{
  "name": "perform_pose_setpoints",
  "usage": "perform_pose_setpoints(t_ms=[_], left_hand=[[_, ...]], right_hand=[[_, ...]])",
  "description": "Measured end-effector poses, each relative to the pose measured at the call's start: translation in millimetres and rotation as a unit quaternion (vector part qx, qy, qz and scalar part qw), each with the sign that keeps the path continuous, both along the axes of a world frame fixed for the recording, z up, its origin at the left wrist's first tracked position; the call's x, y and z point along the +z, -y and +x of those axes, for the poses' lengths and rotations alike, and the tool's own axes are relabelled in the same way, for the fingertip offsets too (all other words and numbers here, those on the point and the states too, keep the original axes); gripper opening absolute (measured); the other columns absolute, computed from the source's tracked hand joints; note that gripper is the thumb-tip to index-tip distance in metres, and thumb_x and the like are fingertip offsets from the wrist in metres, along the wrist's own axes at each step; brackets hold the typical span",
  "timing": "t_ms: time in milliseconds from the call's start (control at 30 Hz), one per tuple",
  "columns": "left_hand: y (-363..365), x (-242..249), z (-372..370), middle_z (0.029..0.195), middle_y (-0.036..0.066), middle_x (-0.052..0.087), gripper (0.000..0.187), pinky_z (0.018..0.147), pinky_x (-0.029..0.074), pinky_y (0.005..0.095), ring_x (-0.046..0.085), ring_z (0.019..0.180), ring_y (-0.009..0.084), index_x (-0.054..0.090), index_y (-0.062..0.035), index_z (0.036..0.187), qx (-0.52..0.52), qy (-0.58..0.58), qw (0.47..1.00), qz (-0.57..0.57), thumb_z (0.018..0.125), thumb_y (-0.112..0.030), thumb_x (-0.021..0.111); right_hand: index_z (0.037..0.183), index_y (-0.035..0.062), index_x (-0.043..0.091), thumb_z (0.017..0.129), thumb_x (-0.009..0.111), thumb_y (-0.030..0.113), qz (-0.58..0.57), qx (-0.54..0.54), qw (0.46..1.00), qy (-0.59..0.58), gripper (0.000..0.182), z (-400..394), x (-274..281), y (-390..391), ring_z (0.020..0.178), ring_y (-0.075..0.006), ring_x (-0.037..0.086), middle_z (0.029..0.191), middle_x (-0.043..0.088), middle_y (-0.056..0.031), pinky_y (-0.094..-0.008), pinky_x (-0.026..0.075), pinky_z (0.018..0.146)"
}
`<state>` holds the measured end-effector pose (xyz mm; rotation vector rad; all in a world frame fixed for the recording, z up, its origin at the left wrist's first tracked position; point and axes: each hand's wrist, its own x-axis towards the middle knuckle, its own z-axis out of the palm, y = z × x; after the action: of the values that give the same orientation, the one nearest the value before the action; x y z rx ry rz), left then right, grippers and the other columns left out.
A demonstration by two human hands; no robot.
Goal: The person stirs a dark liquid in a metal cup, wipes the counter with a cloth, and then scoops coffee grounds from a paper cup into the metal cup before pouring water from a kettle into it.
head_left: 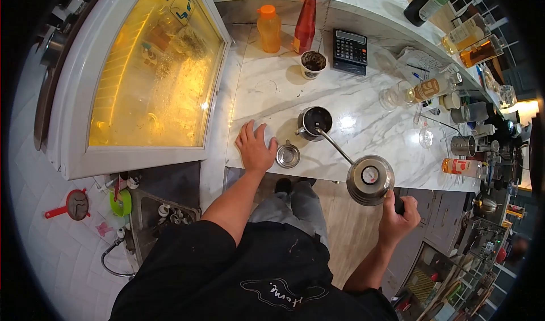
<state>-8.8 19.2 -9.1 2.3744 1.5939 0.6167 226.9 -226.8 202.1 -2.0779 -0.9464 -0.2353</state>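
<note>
Your right hand (395,219) clenches the handle of the steel gooseneck kettle (370,179), its thin spout reaching the dark metal cup (315,121) on the white marble worktop (352,99). Your left hand (255,148) lies flat and released on the worktop, beside the small round steel strainer (288,155), as a support.

Left hand (255,147) lies flat, fingers spread — right hand (395,217) is raised, fist closed in a grip.

Black printed shirt (grey trousers)
</note>
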Motion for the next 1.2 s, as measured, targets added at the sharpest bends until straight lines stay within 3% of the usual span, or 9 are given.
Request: perform_pose_setpoints(t_ms=[267, 667, 967, 1200], left_hand=[[0, 2, 1, 0.152, 0.018, 0.045, 0.056, 0.117, 0.026, 0.0560, 0.036, 0.145, 0.0381, 0.060, -0.0091, 0.136, 0.002, -0.004, 1.000, -0.010, 0.086, -0.031, 0.074], [-1, 0, 0, 0.150, 0.018, 0.047, 0.055, 0.115, 0.029, 0.0561, 0.038, 0.143, 0.0391, 0.060, -0.0094, 0.135, -0.002, 0.001, 1.000, 0.010, 0.087, -0.031, 0.074], [-1, 3, 1, 0.150, 0.018, 0.047, 0.055, 0.116, 0.028, 0.0556, 0.038, 0.143, 0.0383, 0.061, -0.0091, 0.135, 0.003, -0.001, 1.000, 0.004, 0.086, -0.031, 0.075], [0, 1, 0, 0.151, 0.017, 0.047, 0.055, 0.116, 0.028, 0.0549, 0.038, 0.144, 0.0378, 0.061, -0.0095, 0.134, 0.005, 0.001, 1.000, 0.000, 0.086, -0.031, 0.074]], right_hand=[[0.072, 0.0006, 0.056, 0.079, 0.086, 0.002, -0.009, -0.042, 0.999, 0.008, 0.031, 3, 0, 1, 0.060, -0.0211, 0.041, 0.062, 0.050, -0.0075, -0.0332, 0.037, 0.058], [0.073, 0.0000, 0.055, 0.081, 0.085, 0.002, -0.006, -0.013, 1.000, 0.007, 0.031, 5, -4, 2, 0.060, -0.0205, 0.042, 0.063, 0.047, -0.0072, -0.0330, 0.035, 0.057], [0.071, 0.0008, 0.057, 0.091, 0.078, 0.010, 0.044, -0.102, 0.987, -0.116, 0.031, 14, -21, 4, 0.059, -0.0043, 0.036, 0.061, 0.047, 0.0058, -0.0258, 0.028, 0.052], [0.073, -0.0008, 0.061, 0.098, 0.076, 0.017, 0.084, -0.129, 0.966, -0.206, 0.034, 16, -48, -27, 0.062, -0.0035, 0.039, 0.066, 0.049, 0.0077, -0.0250, 0.029, 0.054]])
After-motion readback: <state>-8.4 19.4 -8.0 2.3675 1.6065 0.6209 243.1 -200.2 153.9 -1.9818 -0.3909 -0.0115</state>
